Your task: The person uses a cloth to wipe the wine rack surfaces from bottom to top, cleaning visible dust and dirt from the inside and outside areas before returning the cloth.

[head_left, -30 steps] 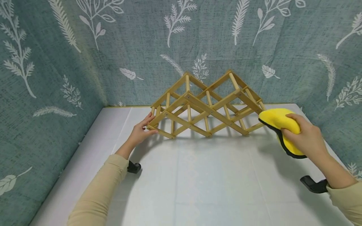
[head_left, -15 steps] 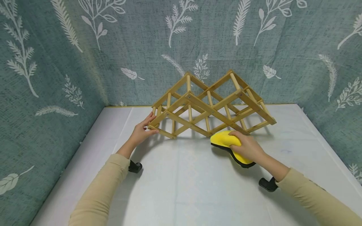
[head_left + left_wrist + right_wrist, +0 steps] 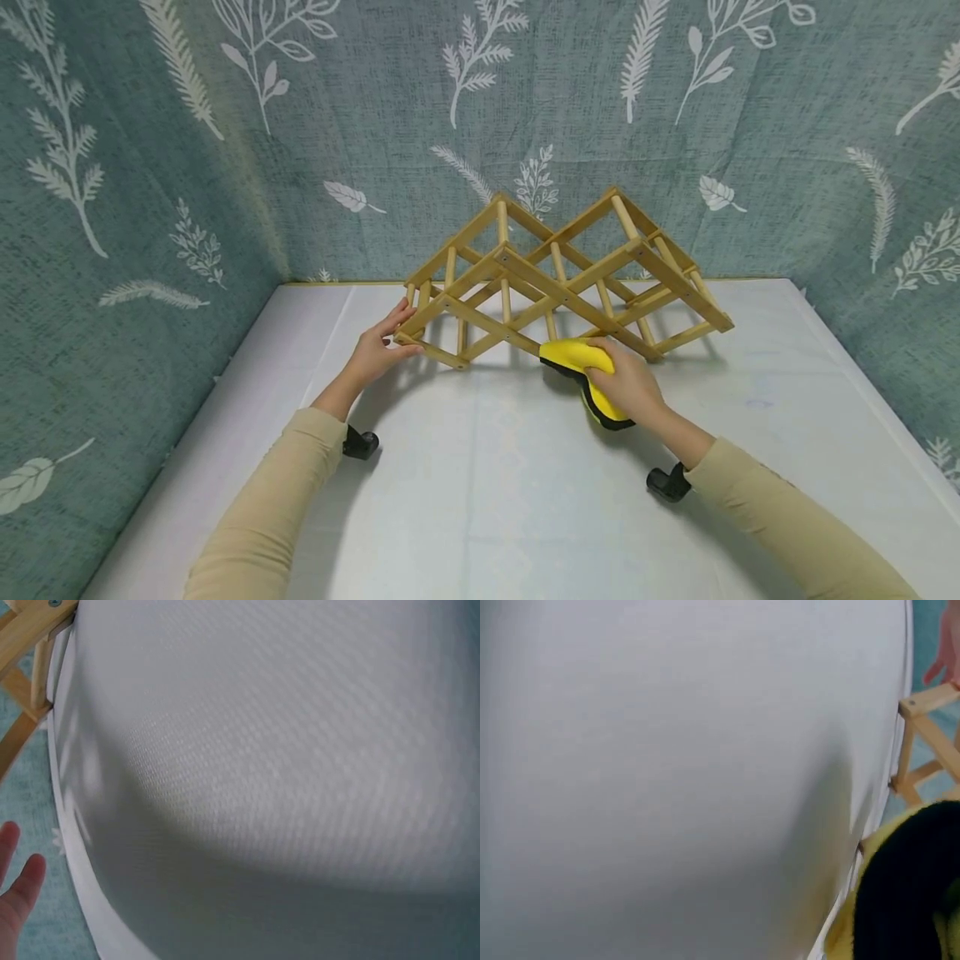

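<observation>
An accordion-style wooden wine rack [image 3: 566,293] stands at the back of the white table, its crossed slats making two peaks. My left hand [image 3: 378,343] holds its left end, the thumb in front of the lower slat and the fingers at the end dowel. My right hand [image 3: 626,379] grips a folded yellow cleaning cloth [image 3: 573,354] with a black edge. The cloth lies against the rack's lower front slat, near the middle. In the right wrist view the cloth's dark edge [image 3: 896,892] fills the lower right corner. Only fingertips [image 3: 26,881] of the left hand show in the left wrist view.
The white table [image 3: 510,500] runs back to a blue-green fabric wall [image 3: 375,108] with white leaf prints, close behind the rack. More such fabric hangs at both sides. A black wrist mount sticks out below each wrist, the left mount [image 3: 362,444] and the right mount [image 3: 667,483].
My right hand has carried the cloth left from the rack's right end to its lower middle, moving slightly further over the last half second. The left hand and the rack stay put.
</observation>
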Demonstrator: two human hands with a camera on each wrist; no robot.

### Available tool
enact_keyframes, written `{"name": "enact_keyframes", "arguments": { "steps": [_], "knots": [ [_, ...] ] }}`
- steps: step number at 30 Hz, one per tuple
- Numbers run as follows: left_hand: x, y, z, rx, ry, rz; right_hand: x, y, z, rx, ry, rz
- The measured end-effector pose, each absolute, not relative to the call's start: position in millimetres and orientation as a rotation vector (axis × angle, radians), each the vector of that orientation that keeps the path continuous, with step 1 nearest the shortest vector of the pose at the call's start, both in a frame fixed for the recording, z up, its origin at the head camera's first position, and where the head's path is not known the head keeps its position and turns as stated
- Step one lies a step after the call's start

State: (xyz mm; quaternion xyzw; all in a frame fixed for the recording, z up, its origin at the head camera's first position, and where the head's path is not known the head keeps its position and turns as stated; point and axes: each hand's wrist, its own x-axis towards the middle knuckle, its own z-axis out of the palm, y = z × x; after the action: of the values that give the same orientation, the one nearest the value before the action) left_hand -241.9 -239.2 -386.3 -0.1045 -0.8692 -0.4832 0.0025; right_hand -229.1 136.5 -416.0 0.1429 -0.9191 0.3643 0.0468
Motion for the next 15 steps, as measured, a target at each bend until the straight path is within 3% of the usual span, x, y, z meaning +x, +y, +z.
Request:
{"name": "enact_keyframes", "arguments": {
  "steps": [15],
  "knots": [
    [-238.9,-236.9,-382.9,-0.319,-2.732,-1.492,-199.5,154.2,-388.1,0.406,-2.523,1.235]
  ]
}}
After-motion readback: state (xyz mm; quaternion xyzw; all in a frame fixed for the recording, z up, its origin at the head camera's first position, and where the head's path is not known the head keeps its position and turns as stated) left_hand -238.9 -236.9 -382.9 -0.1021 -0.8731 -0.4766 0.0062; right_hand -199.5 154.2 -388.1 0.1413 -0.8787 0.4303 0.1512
